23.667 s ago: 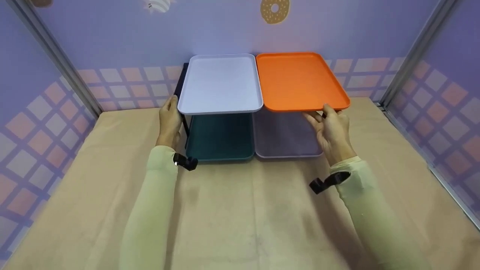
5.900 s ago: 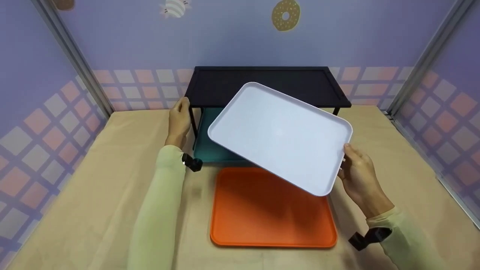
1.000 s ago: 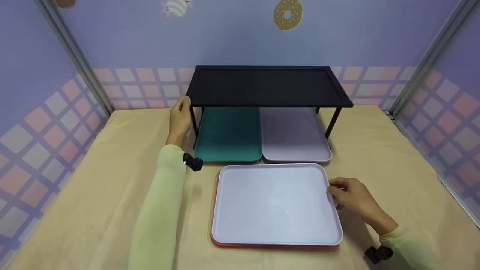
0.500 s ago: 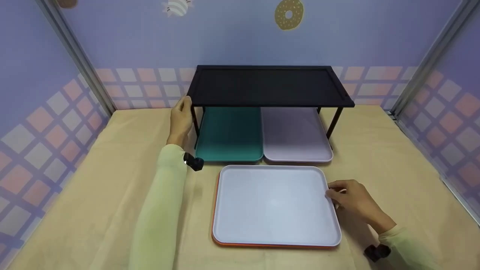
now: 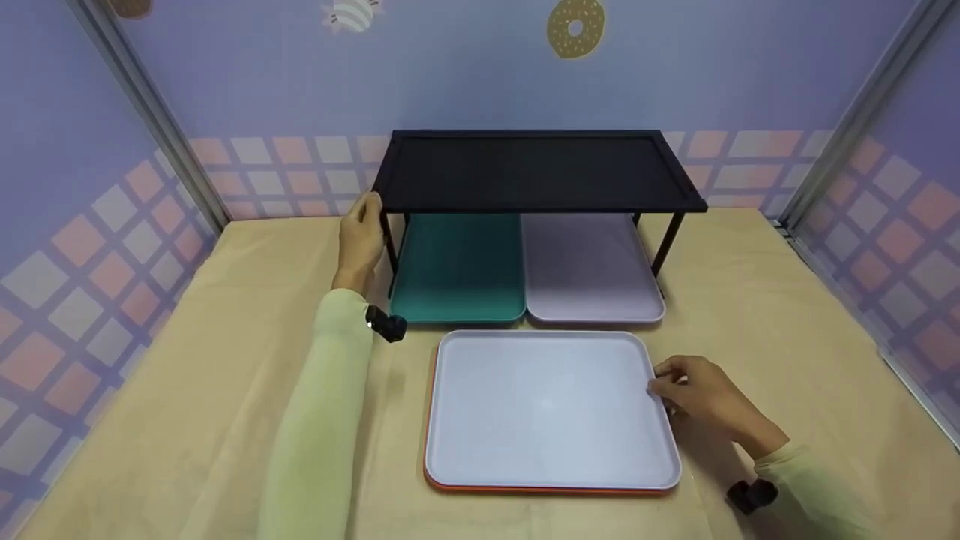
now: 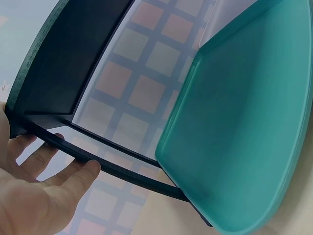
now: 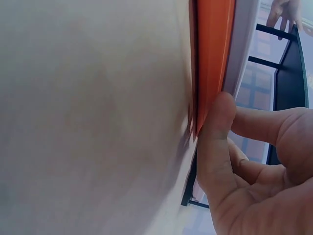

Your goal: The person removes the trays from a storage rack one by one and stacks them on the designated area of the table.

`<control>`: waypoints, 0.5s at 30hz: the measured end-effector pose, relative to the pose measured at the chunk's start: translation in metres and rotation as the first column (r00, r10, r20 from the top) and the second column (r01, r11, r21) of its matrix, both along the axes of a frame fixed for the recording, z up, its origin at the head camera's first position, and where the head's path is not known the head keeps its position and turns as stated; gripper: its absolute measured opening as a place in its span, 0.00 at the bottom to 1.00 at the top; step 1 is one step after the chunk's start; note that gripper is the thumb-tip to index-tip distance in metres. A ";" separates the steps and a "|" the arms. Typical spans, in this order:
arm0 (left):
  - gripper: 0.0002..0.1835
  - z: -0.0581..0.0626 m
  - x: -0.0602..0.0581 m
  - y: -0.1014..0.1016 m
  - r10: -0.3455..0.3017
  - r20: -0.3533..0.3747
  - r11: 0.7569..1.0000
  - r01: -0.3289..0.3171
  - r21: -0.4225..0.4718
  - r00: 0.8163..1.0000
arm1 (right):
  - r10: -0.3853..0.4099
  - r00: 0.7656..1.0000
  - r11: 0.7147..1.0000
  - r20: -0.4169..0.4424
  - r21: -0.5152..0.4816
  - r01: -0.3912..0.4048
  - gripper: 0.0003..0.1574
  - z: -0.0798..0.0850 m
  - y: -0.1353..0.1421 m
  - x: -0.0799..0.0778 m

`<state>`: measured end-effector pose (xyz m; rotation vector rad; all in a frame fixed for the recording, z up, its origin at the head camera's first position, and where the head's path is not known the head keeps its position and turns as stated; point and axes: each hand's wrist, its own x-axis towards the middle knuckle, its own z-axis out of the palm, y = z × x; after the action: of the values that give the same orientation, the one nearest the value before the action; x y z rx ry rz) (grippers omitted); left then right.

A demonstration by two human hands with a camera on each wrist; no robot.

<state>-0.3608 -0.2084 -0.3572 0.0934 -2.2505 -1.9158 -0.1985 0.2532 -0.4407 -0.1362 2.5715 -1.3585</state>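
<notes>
A white tray (image 5: 551, 412) lies flat over an orange tray (image 5: 430, 420), whose rim shows along the left and front. My right hand (image 5: 709, 397) pinches the white tray's right edge, thumb at the rim. In the right wrist view, a fingertip (image 7: 222, 105) touches the stacked orange and white edges. My left hand (image 5: 360, 240) holds the front left corner of a black rack (image 5: 532, 172). The left wrist view shows its fingers (image 6: 85, 174) against the rack's leg. Under the rack a teal tray (image 5: 457, 277) and a pale purple tray (image 5: 592, 277) lie side by side.
A tan cloth (image 5: 202, 375) covers the table. Behind the rack stands a purple wall (image 5: 465, 67) with a checked band. More wall panels with metal posts (image 5: 847, 112) close in both sides.
Orange and white trays came off the rack's top; the white one was lowered onto the orange. Over the last second it shifted slightly left with my right hand. The left hand stayed at the rack.
</notes>
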 end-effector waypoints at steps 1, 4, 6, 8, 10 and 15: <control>0.31 0.000 0.000 0.000 0.000 -0.003 1.000 0.000 -0.002 1.000 | -0.002 1.000 1.000 0.000 0.002 0.002 0.13 0.000 0.000 0.000; 0.31 0.000 -0.001 -0.001 0.000 -0.007 1.000 0.000 -0.007 1.000 | -0.006 1.000 1.000 0.001 0.012 0.006 0.13 -0.001 -0.002 0.000; 0.31 0.000 -0.001 -0.002 0.000 -0.008 1.000 0.000 -0.006 1.000 | -0.007 1.000 1.000 0.005 0.016 0.007 0.13 -0.001 -0.002 0.000; 0.31 0.000 -0.001 -0.002 0.000 -0.004 1.000 0.000 -0.003 1.000 | 0.002 1.000 1.000 0.010 0.024 -0.003 0.13 0.000 -0.001 -0.001; 0.30 -0.001 -0.001 -0.001 0.000 -0.006 1.000 0.000 0.000 1.000 | 0.025 1.000 0.999 0.013 0.032 -0.025 0.13 0.001 0.000 -0.002; 0.30 -0.002 0.000 0.000 0.022 -0.022 1.000 -0.022 -0.004 1.000 | 0.065 0.997 0.998 0.046 -0.007 -0.065 0.18 0.007 0.006 -0.014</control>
<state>-0.3604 -0.2081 -0.3587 0.0953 -2.2298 -1.8918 -0.2123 0.2589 -0.4337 -0.1853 2.5026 -1.3300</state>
